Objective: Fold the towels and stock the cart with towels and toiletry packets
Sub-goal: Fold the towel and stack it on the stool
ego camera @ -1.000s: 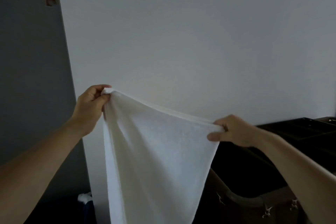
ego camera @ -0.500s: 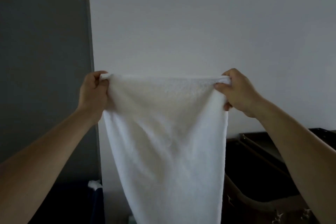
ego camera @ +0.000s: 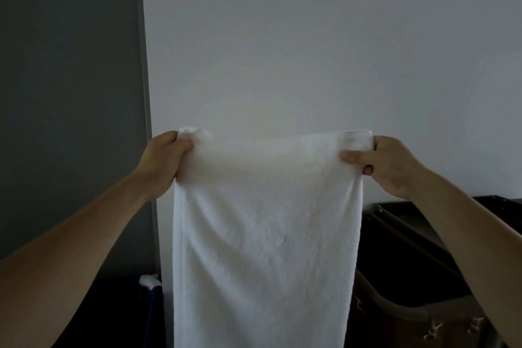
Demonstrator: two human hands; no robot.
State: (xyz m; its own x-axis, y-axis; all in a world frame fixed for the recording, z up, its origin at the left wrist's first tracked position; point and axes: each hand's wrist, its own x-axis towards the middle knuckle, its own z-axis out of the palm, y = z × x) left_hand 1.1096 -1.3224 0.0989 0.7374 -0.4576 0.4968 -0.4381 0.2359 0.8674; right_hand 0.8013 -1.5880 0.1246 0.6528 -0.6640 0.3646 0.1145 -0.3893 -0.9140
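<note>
A white towel point(ego camera: 265, 234) hangs straight down in front of me, stretched flat along its top edge at chest height. My left hand point(ego camera: 162, 161) grips the top left corner. At the top right corner, my right hand point(ego camera: 384, 164) pinches the cloth between thumb and fingers. The towel's lower end runs out of view at the bottom. Behind it to the right stands the dark cart point(ego camera: 423, 248), partly hidden by the towel and my right forearm.
A pale wall point(ego camera: 310, 51) fills the background, with a grey door or panel point(ego camera: 70, 93) on the left. A small bit of white cloth point(ego camera: 149, 281) shows low down, left of the towel. The cart's curved brown rim point(ego camera: 395, 308) is at lower right.
My right hand has risen level with my left, and both have spread apart, so the sagging, slanted top edge is now straight and taut. The view shifted to the left.
</note>
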